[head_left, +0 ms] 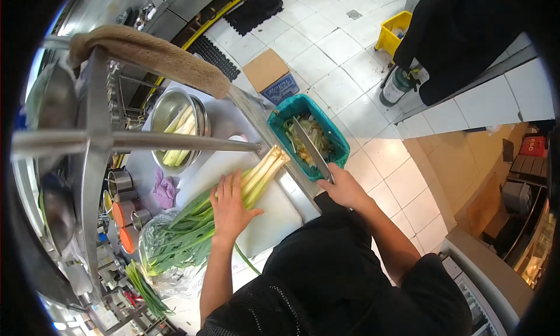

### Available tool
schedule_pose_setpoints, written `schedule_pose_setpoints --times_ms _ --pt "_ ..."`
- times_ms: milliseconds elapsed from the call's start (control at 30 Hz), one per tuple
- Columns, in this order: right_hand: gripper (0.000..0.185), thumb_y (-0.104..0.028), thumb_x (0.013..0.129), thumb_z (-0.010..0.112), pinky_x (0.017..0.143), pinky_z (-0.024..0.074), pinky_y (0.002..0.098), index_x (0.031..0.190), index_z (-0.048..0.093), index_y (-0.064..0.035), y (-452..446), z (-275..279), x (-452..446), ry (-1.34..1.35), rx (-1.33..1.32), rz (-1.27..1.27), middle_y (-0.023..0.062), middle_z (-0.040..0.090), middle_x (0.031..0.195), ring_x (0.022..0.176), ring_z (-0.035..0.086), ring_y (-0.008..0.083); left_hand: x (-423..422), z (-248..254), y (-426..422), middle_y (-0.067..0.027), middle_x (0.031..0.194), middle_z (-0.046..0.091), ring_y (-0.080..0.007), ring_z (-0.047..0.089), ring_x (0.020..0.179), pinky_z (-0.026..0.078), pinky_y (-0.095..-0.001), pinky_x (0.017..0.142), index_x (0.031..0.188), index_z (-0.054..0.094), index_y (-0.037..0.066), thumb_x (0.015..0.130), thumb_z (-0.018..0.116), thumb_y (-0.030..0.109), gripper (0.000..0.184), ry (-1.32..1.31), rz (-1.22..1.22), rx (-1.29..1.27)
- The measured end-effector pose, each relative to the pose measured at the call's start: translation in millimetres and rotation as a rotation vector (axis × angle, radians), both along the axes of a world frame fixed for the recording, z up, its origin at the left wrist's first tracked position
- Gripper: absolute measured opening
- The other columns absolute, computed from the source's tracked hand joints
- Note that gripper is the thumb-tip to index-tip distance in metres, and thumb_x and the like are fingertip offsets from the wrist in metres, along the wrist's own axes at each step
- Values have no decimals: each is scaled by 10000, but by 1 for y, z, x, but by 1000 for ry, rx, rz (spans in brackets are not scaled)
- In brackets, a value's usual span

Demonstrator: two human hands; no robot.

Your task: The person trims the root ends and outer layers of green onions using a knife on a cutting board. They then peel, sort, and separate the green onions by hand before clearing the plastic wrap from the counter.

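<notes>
A bunch of leeks lies across a white cutting board, its pale root ends toward the counter's edge. My left hand rests on the stalks with fingers spread. In my right hand is the handle of a kitchen knife, held past the counter's edge. The blade extends over a teal bin that contains vegetable scraps. Clear plastic wrap lies under the leafy ends.
A steel bowl with pale stalks stands behind the board, near a purple cloth. A metal shelf post and bar cross above the counter. A cardboard box and a yellow bucket are on the tiled floor.
</notes>
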State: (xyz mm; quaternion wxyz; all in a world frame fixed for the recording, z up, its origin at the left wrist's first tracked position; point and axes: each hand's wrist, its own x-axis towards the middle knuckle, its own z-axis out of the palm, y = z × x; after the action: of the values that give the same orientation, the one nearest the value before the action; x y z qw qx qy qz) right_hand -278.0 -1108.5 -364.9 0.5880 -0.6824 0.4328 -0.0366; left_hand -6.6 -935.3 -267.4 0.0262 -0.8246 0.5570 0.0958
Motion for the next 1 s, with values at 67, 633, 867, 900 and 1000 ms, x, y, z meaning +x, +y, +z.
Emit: schedule_pose_setpoints --times_ms 67,633,867,900,1000 --pt "405 -283 985 702 882 526 544 1173 571 51 8 11 -7 -15 -33 17 348 696 1045 1034 680 519 10 3 12 -171 1585 457 -397 382 1518 276 -607 1236 1667 270 98 608 997 417 1323 4 -16 113" --pt "309 -194 1049 644 464 459 329 1302 586 -26 76 77 -72 -109 118 29 58 559 702 492 559 141 29 -13 11 -262 1067 753 -483 705 1036 553 -534 959 1281 621 53 694 777 150 615 172 74 113" --pt "318 -201 995 650 850 531 531 1196 571 33 106 48 -56 -184 -134 133 295 686 963 963 694 474 67 41 31 -276 1059 743 -471 709 1022 564 -520 896 1234 632 26 634 833 167 649 268 37 -82" --pt "318 -201 995 650 850 531 531 1196 571 33 109 39 -52 -189 -144 129 295 686 963 963 694 474 72 47 35 -276 1059 743 -471 709 1022 564 -520 896 1234 632 26 634 833 167 649 263 32 -90" --pt "324 -199 985 646 871 532 543 1197 584 38 111 39 -41 -187 -162 131 304 695 991 986 694 492 79 67 47 -272 1035 737 -484 704 983 561 -497 861 1180 630 5 625 835 137 606 362 43 -237"
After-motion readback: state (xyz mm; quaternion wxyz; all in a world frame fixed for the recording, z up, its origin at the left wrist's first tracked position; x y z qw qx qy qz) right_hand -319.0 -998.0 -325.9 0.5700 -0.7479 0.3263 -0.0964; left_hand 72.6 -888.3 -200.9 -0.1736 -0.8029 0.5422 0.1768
